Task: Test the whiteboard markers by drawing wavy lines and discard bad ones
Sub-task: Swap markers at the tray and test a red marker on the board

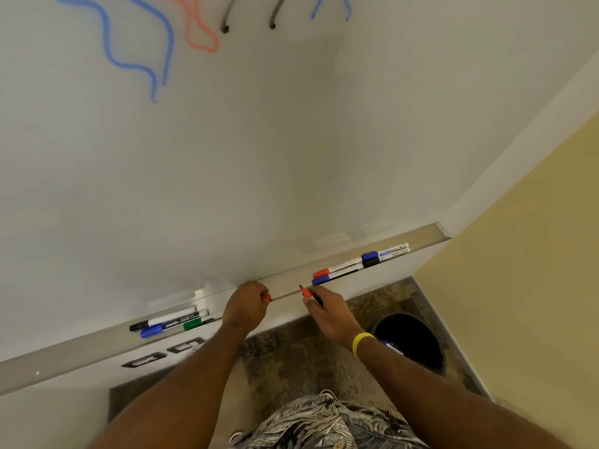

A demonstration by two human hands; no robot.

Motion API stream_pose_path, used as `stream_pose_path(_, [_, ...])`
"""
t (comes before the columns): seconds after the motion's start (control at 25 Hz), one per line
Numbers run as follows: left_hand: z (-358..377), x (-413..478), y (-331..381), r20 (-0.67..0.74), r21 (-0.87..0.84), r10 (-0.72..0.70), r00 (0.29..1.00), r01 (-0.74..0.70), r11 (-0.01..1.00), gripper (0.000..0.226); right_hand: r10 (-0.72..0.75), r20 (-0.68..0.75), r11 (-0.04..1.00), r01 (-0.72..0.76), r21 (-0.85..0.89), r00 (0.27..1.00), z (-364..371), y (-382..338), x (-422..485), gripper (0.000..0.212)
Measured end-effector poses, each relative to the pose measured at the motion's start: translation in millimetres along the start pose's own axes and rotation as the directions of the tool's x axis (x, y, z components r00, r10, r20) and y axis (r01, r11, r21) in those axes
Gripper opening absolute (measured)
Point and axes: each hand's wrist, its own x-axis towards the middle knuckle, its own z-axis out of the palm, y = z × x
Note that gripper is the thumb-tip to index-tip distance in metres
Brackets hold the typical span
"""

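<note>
Right grip (pixel 327 314): fingers pinched round the red marker (pixel 311 294), cap off. It is held just in front of the tray (pixel 428 234), between the two marker groups lying in it.

Left grip (pixel 248 303): curled round the red cap (pixel 267 298), knuckles against the tray edge.

Key relation: the cap lies at 9 o'clock from the marker's tip, near but not touching. The marker's long axis runs 10 to 4 o'clock, with the dark tip leading at 10, toward the left grip. The tail is buried in the right palm. Cannot tell which way the cap's mouth faces.

Judgement: tip and cap are nearly in line, so a short inward slide would recap. For a test stroke, the marker would need to lift toward 12, up the whiteboard (pixel 291 140).

The bin (pixel 418 348) sits at 4 o'clock of the right grip, the nearer side for a discard.
</note>
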Motion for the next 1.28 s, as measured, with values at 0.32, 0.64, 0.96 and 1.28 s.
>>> stream_pose_path(0.32, [-38.3, -36.0, -2.2, -0.207, 0.163, 0.236, 0.95, -0.204, 0.965, 0.038, -0.102, -0.03, 0.994, 0.103, 0.033, 0.994, 2.1, -25.8, -4.8, 0.034])
stream_pose_path(0.64, [-168.7, -64.3, 14.7, -0.662, 0.532, 0.603, 0.446, -0.288, 0.797, 0.048, -0.41, -0.171, 0.84, 0.444, 0.312, 0.896, 3.0, -119.5, -12.2, 0.018])
stream_pose_path(0.96, [-333.6, -79.2, 51.2, -0.762, 0.628, 0.63, 0.147, -0.068, 0.775, 0.057, -0.626, -0.237, 0.557, 0.639, 0.53, 0.743, -16.2, -225.8, -40.8, 0.035])
stream_pose_path(1.28, [-425.5, -85.4, 85.2, -0.799, 0.598, 0.594, -0.093, -0.014, 0.801, 0.056, -0.833, -0.377, 0.333, 0.911, 0.242, 0.404, -47.8, -324.2, -62.8, 0.025])
